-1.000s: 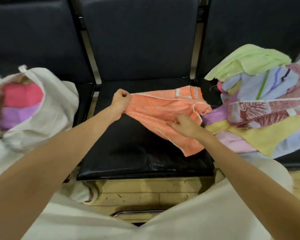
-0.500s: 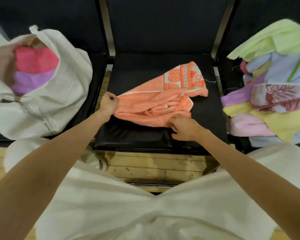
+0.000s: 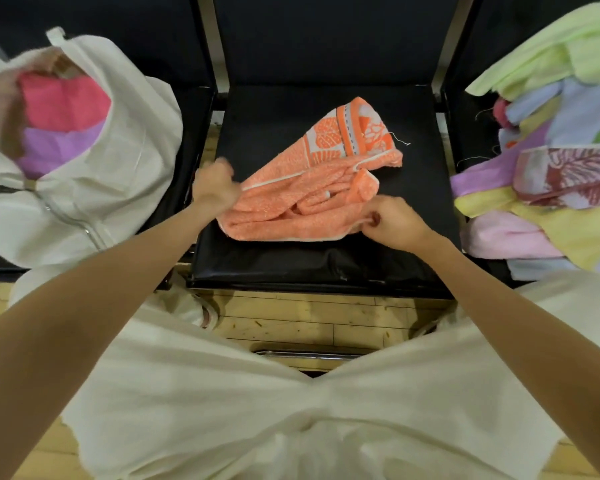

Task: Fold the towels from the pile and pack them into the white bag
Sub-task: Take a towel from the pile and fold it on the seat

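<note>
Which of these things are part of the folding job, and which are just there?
Part of the job: orange towel, towel pile, white bag, left hand, right hand.
Just there: black seat, wooden floor.

Row of black padded seats (image 3: pixel 326 268) with dark backrests (image 3: pixel 326 36), metal frame bars (image 3: pixel 219 46) between them, pale wooden plank floor (image 3: pixel 309 320) below, soft indoor light

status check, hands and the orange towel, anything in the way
Left hand and right hand both grip the orange towel. Towel bunched, unfolded, on the middle seat. Nothing blocking; white bag open on the left.
</note>
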`<act>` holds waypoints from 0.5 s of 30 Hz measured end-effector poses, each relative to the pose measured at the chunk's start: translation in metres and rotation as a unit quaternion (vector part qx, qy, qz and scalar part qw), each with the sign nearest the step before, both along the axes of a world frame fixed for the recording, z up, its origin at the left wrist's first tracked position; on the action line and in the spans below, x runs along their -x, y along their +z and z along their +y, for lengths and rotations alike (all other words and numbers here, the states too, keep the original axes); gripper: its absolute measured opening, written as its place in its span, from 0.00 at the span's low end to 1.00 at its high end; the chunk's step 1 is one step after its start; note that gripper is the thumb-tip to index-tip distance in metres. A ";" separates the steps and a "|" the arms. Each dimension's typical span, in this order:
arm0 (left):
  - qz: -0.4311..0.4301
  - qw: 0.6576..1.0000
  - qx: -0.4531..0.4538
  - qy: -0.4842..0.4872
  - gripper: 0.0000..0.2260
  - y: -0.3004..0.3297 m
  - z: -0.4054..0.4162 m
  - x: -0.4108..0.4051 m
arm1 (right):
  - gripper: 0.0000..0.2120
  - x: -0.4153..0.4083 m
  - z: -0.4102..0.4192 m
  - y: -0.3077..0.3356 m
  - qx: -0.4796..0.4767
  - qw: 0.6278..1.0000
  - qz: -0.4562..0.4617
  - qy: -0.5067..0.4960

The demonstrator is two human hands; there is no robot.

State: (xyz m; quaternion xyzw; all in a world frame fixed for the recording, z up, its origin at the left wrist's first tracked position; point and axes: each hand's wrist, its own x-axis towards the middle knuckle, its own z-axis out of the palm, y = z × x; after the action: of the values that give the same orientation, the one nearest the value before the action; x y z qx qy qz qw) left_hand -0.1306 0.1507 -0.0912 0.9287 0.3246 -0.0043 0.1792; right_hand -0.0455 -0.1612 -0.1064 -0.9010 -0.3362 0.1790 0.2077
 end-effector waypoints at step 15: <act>0.043 0.909 0.177 -0.376 0.18 -0.020 -0.136 -0.120 | 0.16 -0.001 -0.025 -0.013 -0.305 0.924 0.189 -0.132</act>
State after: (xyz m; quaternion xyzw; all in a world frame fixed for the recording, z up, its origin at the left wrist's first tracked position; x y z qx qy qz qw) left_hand -0.0106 0.0143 -0.1117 0.9340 -0.0473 -0.1688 0.3112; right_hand -0.0445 -0.1858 -0.1199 -0.7793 -0.2073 0.2060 0.5543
